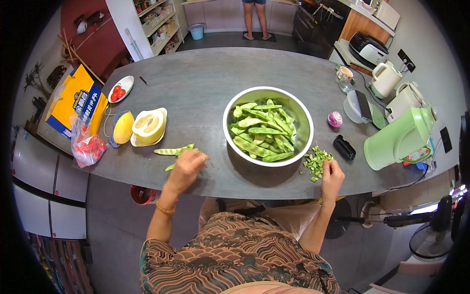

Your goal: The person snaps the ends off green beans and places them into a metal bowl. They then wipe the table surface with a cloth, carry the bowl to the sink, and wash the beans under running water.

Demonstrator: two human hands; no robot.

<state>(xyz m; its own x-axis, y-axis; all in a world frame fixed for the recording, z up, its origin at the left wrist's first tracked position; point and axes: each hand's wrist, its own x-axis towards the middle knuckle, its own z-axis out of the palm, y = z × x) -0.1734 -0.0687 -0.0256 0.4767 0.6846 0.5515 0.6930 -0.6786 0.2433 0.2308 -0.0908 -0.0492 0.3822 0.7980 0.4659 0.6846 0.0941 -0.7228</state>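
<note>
My left hand (186,169) is just above the table, beside a few flat green bean pods (167,151) that it partly covers; whether it holds anything is unclear. My right hand (332,177) is at the edge of a pile of small green bean pieces (315,163), thumb and fingertips together; I cannot tell if a piece is between them. Between the hands, farther back, stands a large steel bowl (308,136) holding many whole flat green bean pods (265,131).
Left are a cut pomelo (148,126), a yellow fruit (123,128), tomatoes (117,93) on a white plate and a bagged red item (88,147). Right are a black case (344,147), a purple-and-white ball-like object (335,119) and a green jug (394,139). A person (254,18) stands far back.
</note>
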